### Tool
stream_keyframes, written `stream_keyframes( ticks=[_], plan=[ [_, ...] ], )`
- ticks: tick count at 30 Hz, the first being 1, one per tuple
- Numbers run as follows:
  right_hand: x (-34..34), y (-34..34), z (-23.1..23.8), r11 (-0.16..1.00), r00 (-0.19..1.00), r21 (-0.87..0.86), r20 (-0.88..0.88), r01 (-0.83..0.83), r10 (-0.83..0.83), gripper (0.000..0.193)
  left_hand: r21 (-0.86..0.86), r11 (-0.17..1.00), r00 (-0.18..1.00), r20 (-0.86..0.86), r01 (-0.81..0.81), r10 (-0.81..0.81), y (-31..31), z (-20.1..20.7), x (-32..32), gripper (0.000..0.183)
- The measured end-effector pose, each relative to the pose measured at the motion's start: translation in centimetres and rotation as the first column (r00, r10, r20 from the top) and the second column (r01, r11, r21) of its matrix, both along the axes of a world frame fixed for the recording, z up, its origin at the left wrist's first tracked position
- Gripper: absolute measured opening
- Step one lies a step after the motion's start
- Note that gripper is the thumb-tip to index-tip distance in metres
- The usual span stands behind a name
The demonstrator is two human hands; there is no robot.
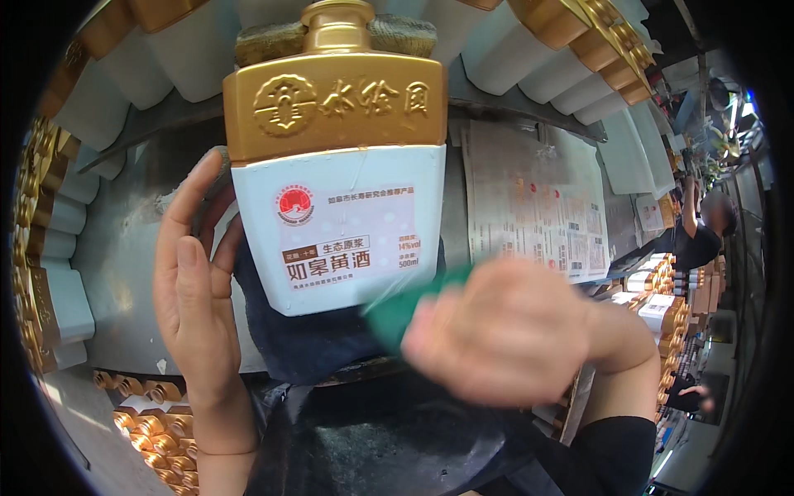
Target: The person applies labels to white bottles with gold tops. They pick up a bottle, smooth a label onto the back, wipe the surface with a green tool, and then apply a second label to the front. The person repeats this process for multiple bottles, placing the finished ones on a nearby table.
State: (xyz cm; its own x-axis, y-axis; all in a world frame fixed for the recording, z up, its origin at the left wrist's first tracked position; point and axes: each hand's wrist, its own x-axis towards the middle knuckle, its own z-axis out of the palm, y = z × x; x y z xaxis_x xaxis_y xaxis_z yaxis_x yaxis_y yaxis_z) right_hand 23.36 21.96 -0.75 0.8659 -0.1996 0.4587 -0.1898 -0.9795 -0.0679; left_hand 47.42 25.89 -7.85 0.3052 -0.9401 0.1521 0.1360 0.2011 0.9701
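A white bottle point(339, 211) with a gold upper part and neck lies face up in front of me, its neck pointing away. A label with a red round emblem is on its white face, and streaks run above the label. My left hand point(198, 281) is beside the bottle's left side, fingers apart and slightly bent; it does not grip the bottle. My right hand point(504, 331), blurred by motion, is closed on a green scraper point(413, 306) near the bottle's lower right corner. Dark cloth point(306, 347) shows under the bottle's base, and a worn wooden block point(401, 35) is behind its neck.
Printed label sheets point(538, 202) lie on the metal table point(132, 273) to the right. Gold-topped white bottles point(496, 54) stand in rows along the back and left. More bottles point(157, 430) are at the lower left. Two people point(699, 227) are farther off at right.
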Motion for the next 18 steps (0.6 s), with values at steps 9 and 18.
stream_keyframes(
  ticks=[9, 18],
  plan=[
    [5.0, -1.2, -1.2, 0.985, 0.958, -0.162, 0.288, 0.063, -0.014, 0.013, 0.014, 1.000, 0.999, -0.031, 0.022, -0.021, 0.8, 0.1, 0.8, 0.055],
    [8.8, 5.0, -4.8, 0.912, 0.946, 0.317, 0.274, -0.260, 0.174, 0.017, 0.062, 0.998, 0.997, -0.072, -0.008, 0.012, 0.1, -1.3, 2.3, 0.049]
  ],
)
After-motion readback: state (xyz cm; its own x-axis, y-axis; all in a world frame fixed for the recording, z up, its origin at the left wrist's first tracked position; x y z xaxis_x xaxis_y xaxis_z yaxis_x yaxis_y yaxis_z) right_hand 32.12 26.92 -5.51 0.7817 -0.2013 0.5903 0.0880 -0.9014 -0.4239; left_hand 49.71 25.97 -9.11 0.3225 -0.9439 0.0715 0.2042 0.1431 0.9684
